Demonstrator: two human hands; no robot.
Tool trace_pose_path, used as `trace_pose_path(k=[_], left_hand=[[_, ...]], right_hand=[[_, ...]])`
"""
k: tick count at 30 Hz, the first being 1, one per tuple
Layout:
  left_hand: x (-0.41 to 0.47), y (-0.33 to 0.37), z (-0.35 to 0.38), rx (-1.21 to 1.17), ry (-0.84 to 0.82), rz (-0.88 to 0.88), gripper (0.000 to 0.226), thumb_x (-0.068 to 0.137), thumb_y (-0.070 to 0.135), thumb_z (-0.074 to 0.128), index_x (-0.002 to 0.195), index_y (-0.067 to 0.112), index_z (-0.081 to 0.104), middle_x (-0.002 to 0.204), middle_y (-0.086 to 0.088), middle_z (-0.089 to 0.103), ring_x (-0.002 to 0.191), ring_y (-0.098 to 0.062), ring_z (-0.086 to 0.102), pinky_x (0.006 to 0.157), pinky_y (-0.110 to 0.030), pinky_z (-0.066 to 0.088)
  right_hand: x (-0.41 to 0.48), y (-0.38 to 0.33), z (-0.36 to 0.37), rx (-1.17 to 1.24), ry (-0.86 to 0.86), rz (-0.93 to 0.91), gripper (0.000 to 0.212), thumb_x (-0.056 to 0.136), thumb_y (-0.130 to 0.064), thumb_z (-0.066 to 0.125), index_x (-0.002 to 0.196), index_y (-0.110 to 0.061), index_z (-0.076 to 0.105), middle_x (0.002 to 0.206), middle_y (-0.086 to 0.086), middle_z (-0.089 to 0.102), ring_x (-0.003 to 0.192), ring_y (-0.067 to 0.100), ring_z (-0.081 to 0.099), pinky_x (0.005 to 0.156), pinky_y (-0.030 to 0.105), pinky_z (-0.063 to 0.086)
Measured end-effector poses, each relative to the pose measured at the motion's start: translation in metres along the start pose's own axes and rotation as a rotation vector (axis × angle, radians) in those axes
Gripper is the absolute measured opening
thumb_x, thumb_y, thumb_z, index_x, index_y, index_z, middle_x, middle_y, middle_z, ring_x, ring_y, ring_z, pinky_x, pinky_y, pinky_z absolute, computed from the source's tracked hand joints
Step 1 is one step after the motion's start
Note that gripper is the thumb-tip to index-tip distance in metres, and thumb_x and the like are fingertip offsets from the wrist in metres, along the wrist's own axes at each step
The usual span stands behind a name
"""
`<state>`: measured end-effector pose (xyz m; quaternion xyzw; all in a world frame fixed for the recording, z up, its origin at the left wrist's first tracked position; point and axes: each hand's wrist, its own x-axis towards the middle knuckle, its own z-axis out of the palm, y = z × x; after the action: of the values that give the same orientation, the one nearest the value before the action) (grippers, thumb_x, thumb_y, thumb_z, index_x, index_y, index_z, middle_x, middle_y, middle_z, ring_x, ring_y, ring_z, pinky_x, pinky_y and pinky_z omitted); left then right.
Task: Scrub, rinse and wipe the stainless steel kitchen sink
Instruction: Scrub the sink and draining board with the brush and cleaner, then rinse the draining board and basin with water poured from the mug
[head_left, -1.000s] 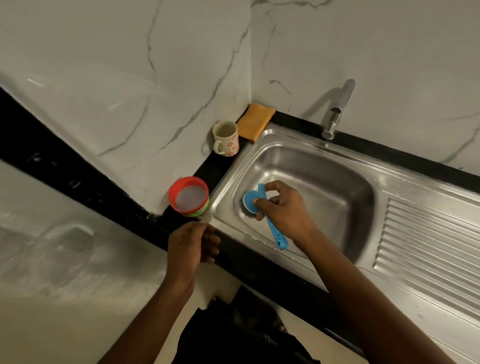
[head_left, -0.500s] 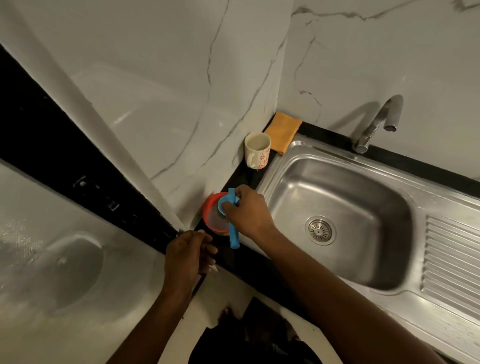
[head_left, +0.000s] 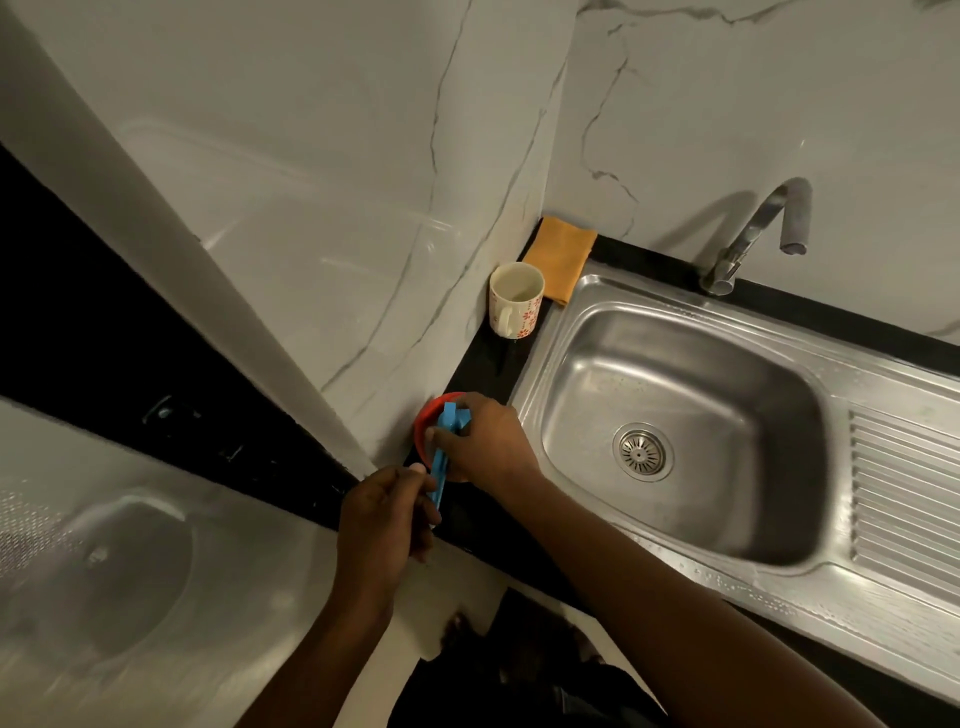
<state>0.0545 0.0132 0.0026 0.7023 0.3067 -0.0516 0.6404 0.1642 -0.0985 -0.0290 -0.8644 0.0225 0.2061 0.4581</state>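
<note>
Now, blue brush (head_left: 444, 451) in right hand's (head_left: 488, 441) clenched grip, over red tub (head_left: 427, 415).

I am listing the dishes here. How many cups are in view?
1: the cup stands on the black counter beside the sink, before the orange cloth. None seems hidden.

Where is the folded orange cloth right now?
The folded orange cloth lies on the black counter in the wall corner, just behind the white floral mug, left of the steel sink.
</note>
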Motion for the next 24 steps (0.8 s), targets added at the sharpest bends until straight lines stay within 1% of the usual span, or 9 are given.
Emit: trace_pose_path(k=[3, 4, 8, 10, 12, 14, 17, 20, 24], left_hand=[[-0.001, 0.005, 0.005, -0.004, -0.006, 0.03, 0.028, 0.106, 0.028, 0.057, 0.09, 0.011, 0.074, 0.07, -0.012, 0.071, 0.06, -0.023, 0.065, 0.055, -0.032, 0.054], [-0.002, 0.007, 0.007, -0.002, -0.009, 0.038, 0.028, 0.105, 0.028, 0.058, 0.089, 0.012, 0.074, 0.069, -0.011, 0.071, 0.059, -0.022, 0.065, 0.055, -0.032, 0.054], [-0.004, 0.014, 0.022, 0.029, -0.006, 0.074, 0.031, 0.106, 0.031, 0.056, 0.087, 0.014, 0.075, 0.067, -0.008, 0.071, 0.056, -0.017, 0.065, 0.055, -0.034, 0.054], [-0.005, 0.017, 0.03, 0.018, 0.0, 0.08, 0.031, 0.106, 0.031, 0.056, 0.088, 0.014, 0.075, 0.068, -0.008, 0.071, 0.058, -0.02, 0.064, 0.054, -0.033, 0.054], [-0.007, 0.021, 0.043, 0.008, 0.012, 0.084, 0.03, 0.106, 0.03, 0.056, 0.089, 0.012, 0.074, 0.069, -0.009, 0.071, 0.058, -0.022, 0.063, 0.053, -0.033, 0.052], [-0.008, 0.026, 0.057, -0.006, 0.029, 0.082, 0.029, 0.106, 0.029, 0.056, 0.091, 0.011, 0.073, 0.068, -0.008, 0.071, 0.057, -0.021, 0.062, 0.052, -0.032, 0.051], [-0.01, 0.031, 0.081, -0.021, 0.045, 0.076, 0.028, 0.106, 0.027, 0.056, 0.094, 0.009, 0.073, 0.068, -0.006, 0.071, 0.056, -0.019, 0.062, 0.051, -0.031, 0.051], [-0.013, 0.035, 0.105, -0.038, 0.058, 0.09, 0.026, 0.107, 0.027, 0.056, 0.095, 0.01, 0.071, 0.069, -0.005, 0.072, 0.058, -0.019, 0.064, 0.053, -0.03, 0.053], [-0.011, 0.042, 0.128, -0.067, 0.063, 0.104, 0.026, 0.106, 0.027, 0.058, 0.095, 0.007, 0.07, 0.07, -0.006, 0.072, 0.058, -0.02, 0.063, 0.054, -0.03, 0.051]], right_hand=[[-0.004, 0.002, -0.006, 0.01, -0.002, -0.017, 0.049, 0.093, -0.034, 0.077, 0.136, -0.023, 0.057, 0.101, -0.013, 0.058, 0.075, -0.001, 0.058, 0.051, 0.007, 0.048], [-0.005, 0.003, -0.008, 0.016, -0.006, -0.015, 0.048, 0.093, -0.033, 0.077, 0.135, -0.023, 0.058, 0.099, -0.015, 0.057, 0.076, -0.001, 0.059, 0.051, 0.007, 0.048], [-0.006, 0.012, -0.021, 0.035, -0.025, -0.034, 0.04, 0.092, -0.031, 0.077, 0.128, -0.022, 0.064, 0.109, -0.004, 0.071, 0.09, 0.011, 0.073, 0.079, 0.028, 0.065], [-0.005, 0.019, -0.033, 0.065, -0.02, -0.079, 0.034, 0.093, -0.032, 0.076, 0.123, -0.021, 0.067, 0.107, 0.001, 0.075, 0.086, 0.013, 0.076, 0.079, 0.035, 0.066], [-0.004, 0.026, -0.052, 0.125, 0.003, -0.103, 0.025, 0.094, -0.032, 0.075, 0.116, -0.019, 0.07, 0.094, 0.003, 0.077, 0.077, 0.016, 0.077, 0.076, 0.041, 0.066], [-0.001, 0.033, -0.072, 0.176, 0.03, -0.106, 0.028, 0.095, -0.031, 0.073, 0.117, -0.014, 0.071, 0.084, 0.004, 0.077, 0.071, 0.017, 0.077, 0.075, 0.044, 0.066], [-0.001, 0.042, -0.106, 0.298, -0.005, -0.1, 0.028, 0.098, -0.023, 0.072, 0.121, -0.008, 0.071, 0.08, 0.008, 0.078, 0.07, 0.02, 0.078, 0.072, 0.041, 0.067], [-0.002, 0.052, -0.134, 0.38, -0.041, -0.108, 0.021, 0.098, -0.019, 0.071, 0.116, -0.008, 0.072, 0.085, 0.011, 0.078, 0.074, 0.021, 0.079, 0.068, 0.034, 0.065], [0.002, 0.066, -0.157, 0.428, -0.045, -0.12, 0.019, 0.1, -0.016, 0.069, 0.115, -0.006, 0.072, 0.09, 0.011, 0.078, 0.076, 0.021, 0.079, 0.069, 0.032, 0.065]])
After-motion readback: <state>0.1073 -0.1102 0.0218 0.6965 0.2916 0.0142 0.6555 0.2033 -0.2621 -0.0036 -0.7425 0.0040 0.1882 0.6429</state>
